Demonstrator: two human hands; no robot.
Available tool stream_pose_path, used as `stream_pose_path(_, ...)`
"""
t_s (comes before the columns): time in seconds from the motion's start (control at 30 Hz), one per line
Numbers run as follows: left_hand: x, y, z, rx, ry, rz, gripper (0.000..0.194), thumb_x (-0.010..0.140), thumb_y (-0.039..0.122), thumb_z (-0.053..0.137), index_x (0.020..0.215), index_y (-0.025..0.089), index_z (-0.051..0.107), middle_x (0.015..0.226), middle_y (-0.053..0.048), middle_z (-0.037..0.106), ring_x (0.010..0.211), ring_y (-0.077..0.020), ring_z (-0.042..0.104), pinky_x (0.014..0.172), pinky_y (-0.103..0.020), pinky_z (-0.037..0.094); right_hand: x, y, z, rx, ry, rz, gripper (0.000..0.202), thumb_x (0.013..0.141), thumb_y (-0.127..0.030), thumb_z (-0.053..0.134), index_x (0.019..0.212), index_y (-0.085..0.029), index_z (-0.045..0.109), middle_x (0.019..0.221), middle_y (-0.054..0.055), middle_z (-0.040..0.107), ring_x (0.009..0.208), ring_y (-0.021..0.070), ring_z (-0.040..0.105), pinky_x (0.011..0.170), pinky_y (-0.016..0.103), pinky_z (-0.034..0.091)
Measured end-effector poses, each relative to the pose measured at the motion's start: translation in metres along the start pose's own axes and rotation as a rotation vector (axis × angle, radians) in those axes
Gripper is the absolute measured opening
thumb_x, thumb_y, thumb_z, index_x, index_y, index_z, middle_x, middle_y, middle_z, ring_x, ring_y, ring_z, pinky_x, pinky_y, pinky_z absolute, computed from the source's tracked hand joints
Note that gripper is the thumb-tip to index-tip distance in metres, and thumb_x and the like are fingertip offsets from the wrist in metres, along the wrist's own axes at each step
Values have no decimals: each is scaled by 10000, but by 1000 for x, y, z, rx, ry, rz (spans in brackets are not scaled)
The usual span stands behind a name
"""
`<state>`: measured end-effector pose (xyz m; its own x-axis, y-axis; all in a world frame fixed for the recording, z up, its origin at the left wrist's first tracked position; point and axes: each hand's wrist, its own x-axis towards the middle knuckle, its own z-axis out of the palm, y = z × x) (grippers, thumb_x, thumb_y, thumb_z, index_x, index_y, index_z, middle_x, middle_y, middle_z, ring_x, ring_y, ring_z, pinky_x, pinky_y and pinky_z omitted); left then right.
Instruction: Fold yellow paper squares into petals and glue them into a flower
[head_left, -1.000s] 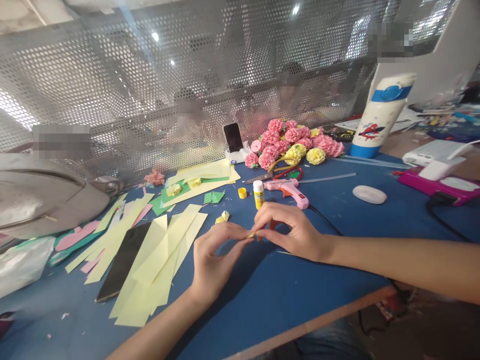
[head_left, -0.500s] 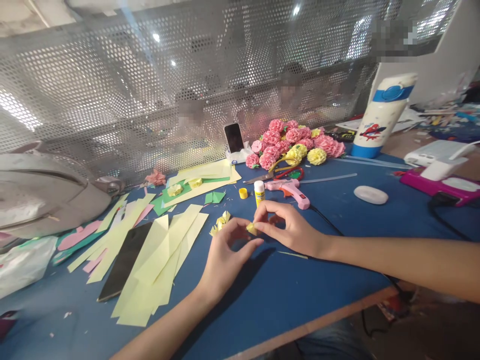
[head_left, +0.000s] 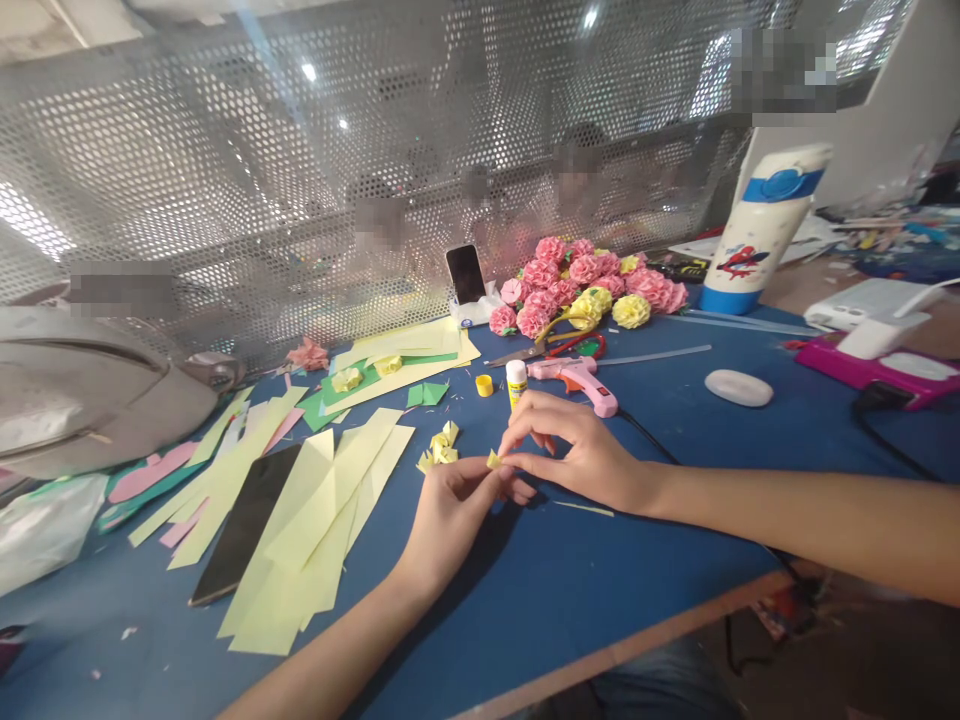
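A small folded piece of yellow paper [head_left: 493, 460] is pinched between the fingertips of both hands above the blue table. My left hand [head_left: 459, 505] grips it from below, thumb against forefinger. From the right, my right hand [head_left: 574, 450] holds it with thumb and fingers brought together. Just beyond my left hand lies a small heap of folded yellow paper pieces [head_left: 442, 443]. Behind my right hand an uncapped glue stick [head_left: 517, 380] stands upright, partly hidden by the fingers, its yellow cap [head_left: 484, 385] beside it.
Pale yellow paper strips [head_left: 322, 540] overlap a dark phone [head_left: 244, 530] at left. A pink glue gun [head_left: 581, 378] and scissors [head_left: 555, 347] lie behind the hands. Pink and yellow paper flowers [head_left: 570, 280], a bottle [head_left: 765, 230] and a power strip [head_left: 877, 370] stand farther back and right.
My left thumb and fingers have closed onto the small yellow paper, having been apart before. The paper has shifted slightly left and down with my right hand.
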<state>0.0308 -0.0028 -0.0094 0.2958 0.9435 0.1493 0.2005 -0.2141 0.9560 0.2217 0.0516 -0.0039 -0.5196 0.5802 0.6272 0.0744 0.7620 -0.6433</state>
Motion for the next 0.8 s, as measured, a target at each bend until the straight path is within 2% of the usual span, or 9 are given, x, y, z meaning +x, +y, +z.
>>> stream_pose_path(0.13,0,-1,1,-31,13,6,340,986,451,606,891,139,702,835,-20,730,795,-155,708,829,-360,577,-1,1,0,-5,6,-8,86,935,-326,678,938,-244,701,903,20,603,723,147,491,609,298,398)
stream_pose_path(0.27,0,1,3,-92,-1,1,296,955,426,652,920,145,736,850,-38,759,828,-172,723,866,-357,571,1,0,-1,17,-1,53,125,934,-349,676,914,-226,678,892,15,616,697,136,487,606,292,398)
stream_pose_path(0.4,3,4,0,-157,-84,-15,311,952,430,638,920,157,785,884,-77,786,807,-195,727,825,-306,567,6,-2,-3,77,-43,169,162,938,-352,656,871,-205,646,896,17,636,723,131,518,620,268,425)
stream_pose_path(0.57,5,3,-5,-232,-176,-28,373,985,452,573,981,146,786,999,-126,782,827,-210,728,837,-331,566,8,-1,-5,149,-90,291,208,942,-387,636,879,-190,614,889,24,631,778,143,555,689,267,468)
stream_pose_path(0.8,4,0,-5,-273,-186,-44,372,1001,416,556,970,110,766,941,-129,778,799,-188,704,828,-301,549,7,0,-3,161,-89,296,194,938,-373,628,883,-191,592,884,17,607,801,144,551,691,254,464)
